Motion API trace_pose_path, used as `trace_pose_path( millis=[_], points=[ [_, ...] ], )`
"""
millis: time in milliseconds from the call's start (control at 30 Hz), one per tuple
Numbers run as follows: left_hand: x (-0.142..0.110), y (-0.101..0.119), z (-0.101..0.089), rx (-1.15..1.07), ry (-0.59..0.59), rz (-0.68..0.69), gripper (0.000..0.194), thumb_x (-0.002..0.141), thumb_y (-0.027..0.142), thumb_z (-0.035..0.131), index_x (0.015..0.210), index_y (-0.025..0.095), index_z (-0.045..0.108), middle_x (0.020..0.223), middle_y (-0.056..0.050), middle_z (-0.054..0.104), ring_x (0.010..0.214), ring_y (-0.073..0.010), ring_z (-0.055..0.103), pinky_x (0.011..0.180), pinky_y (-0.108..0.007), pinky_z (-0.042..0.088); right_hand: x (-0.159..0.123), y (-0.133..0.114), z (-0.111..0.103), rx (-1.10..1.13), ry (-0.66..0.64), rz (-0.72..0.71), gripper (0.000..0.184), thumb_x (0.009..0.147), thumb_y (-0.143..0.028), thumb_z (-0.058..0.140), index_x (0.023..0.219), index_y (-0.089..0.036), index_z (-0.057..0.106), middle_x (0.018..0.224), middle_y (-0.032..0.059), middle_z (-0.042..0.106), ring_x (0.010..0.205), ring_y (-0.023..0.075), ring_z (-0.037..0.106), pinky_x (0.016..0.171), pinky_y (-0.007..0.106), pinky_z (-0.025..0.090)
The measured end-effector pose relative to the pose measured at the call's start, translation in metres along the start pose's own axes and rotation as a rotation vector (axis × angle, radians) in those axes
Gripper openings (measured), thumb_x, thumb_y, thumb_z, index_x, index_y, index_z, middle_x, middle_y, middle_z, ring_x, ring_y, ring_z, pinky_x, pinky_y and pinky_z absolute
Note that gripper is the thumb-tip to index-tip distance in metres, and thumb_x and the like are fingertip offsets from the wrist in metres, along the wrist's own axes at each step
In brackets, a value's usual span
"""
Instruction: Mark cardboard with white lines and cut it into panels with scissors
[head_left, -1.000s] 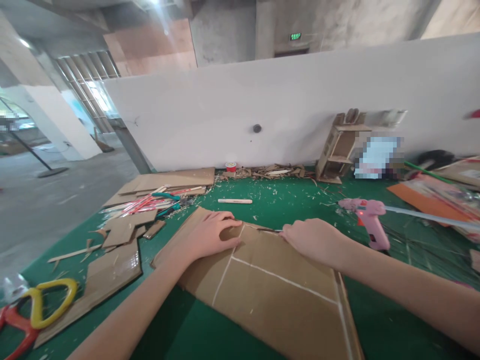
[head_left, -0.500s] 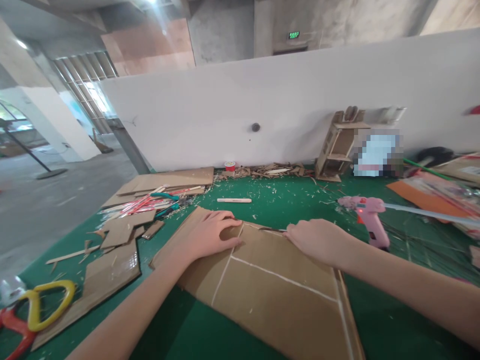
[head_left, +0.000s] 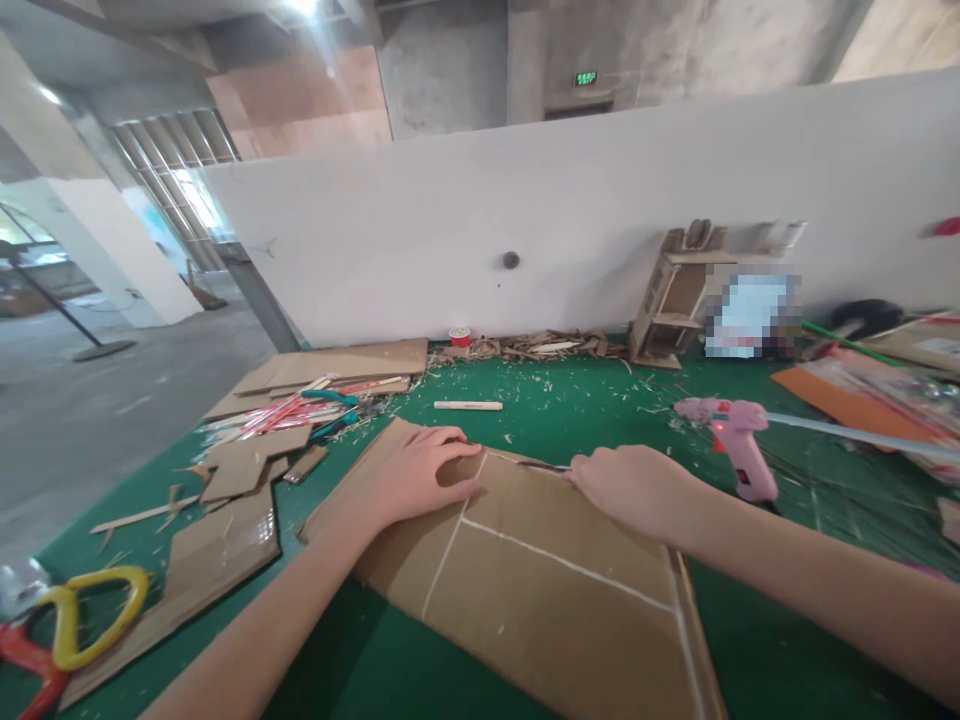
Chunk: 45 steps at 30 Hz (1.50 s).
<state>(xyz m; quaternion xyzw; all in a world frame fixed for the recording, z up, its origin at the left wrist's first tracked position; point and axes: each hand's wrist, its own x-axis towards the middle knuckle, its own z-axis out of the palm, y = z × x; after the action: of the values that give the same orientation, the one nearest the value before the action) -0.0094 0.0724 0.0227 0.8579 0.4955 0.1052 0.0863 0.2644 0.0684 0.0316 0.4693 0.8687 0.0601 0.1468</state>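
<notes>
A large piece of brown cardboard (head_left: 555, 540) lies tilted in front of me, marked with white lines. My left hand (head_left: 420, 480) rests on its upper left part, thumb and fingers spread, pressing on the surface. My right hand (head_left: 622, 490) is closed at the top edge, around a tool whose thin, dark, pointed blade (head_left: 544, 466) sticks out to the left. The blade lies along the cardboard's far edge, by a white line. My fist hides the tool's handle, so I cannot tell its exact kind.
Beyond the cardboard lies a pale marker (head_left: 468, 406). To the right is a pink glue gun (head_left: 739, 440); further back stands a small cardboard shelf (head_left: 671, 300). Scissors (head_left: 71, 620), cardboard offcuts (head_left: 225, 540) and pliers (head_left: 334, 410) lie left. Scraps (head_left: 555, 346) line the white partition (head_left: 390, 230).
My right hand and the blade have shifted very slightly left along the edge. My left hand stays in place on the cardboard. The view has tipped a little.
</notes>
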Motion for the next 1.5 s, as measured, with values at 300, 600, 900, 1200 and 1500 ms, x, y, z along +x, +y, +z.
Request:
trace_pose_path(
  millis=[300, 600, 900, 1200, 1500],
  points=[
    [0.001, 0.001, -0.001, -0.008, -0.002, 0.011, 0.055, 0.08, 0.066, 0.043, 0.124, 0.035, 0.056, 0.133, -0.001, 0.049, 0.119, -0.0264, 0.046, 0.1, -0.04, 0.033, -0.003, 0.004, 0.006, -0.009, 0.0, 0.045, 0.02, 0.084, -0.009, 0.047, 0.09, -0.012, 0.065, 0.075, 0.0132, 0.069, 0.07, 0.0301, 0.07, 0.052, 0.033, 0.048],
    [0.005, 0.0, 0.004, 0.005, -0.011, 0.032, 0.057, 0.079, 0.068, 0.042, 0.124, 0.035, 0.055, 0.13, -0.002, 0.05, 0.119, -0.0269, 0.045, 0.098, -0.04, 0.034, 0.0, -0.002, 0.006, -0.003, 0.012, 0.013, 0.021, 0.085, -0.008, 0.046, 0.091, -0.015, 0.065, 0.08, 0.0106, 0.071, 0.072, 0.0307, 0.07, 0.057, 0.039, 0.05],
    [0.002, 0.0, 0.001, -0.005, 0.005, 0.004, 0.056, 0.079, 0.068, 0.043, 0.122, 0.036, 0.056, 0.132, -0.001, 0.049, 0.118, -0.0256, 0.047, 0.098, -0.038, 0.035, -0.002, 0.002, 0.007, -0.032, 0.052, -0.007, 0.021, 0.088, -0.012, 0.044, 0.092, -0.013, 0.064, 0.077, 0.0125, 0.07, 0.069, 0.0301, 0.07, 0.053, 0.037, 0.051],
    [0.002, -0.001, 0.002, -0.009, 0.018, 0.007, 0.058, 0.078, 0.069, 0.042, 0.122, 0.036, 0.057, 0.131, -0.001, 0.05, 0.117, -0.0263, 0.047, 0.096, -0.038, 0.036, -0.008, 0.007, 0.015, -0.045, 0.053, 0.028, 0.02, 0.087, -0.014, 0.044, 0.09, -0.013, 0.064, 0.074, 0.0141, 0.068, 0.067, 0.0309, 0.069, 0.05, 0.035, 0.048],
    [0.004, -0.003, 0.004, -0.024, 0.025, 0.021, 0.057, 0.076, 0.069, 0.045, 0.12, 0.034, 0.058, 0.129, -0.003, 0.051, 0.117, -0.0269, 0.047, 0.099, -0.04, 0.034, -0.007, -0.003, 0.012, -0.016, 0.031, 0.048, 0.023, 0.085, -0.007, 0.044, 0.094, -0.014, 0.065, 0.081, 0.0131, 0.07, 0.073, 0.0302, 0.07, 0.056, 0.036, 0.051]
  ],
)
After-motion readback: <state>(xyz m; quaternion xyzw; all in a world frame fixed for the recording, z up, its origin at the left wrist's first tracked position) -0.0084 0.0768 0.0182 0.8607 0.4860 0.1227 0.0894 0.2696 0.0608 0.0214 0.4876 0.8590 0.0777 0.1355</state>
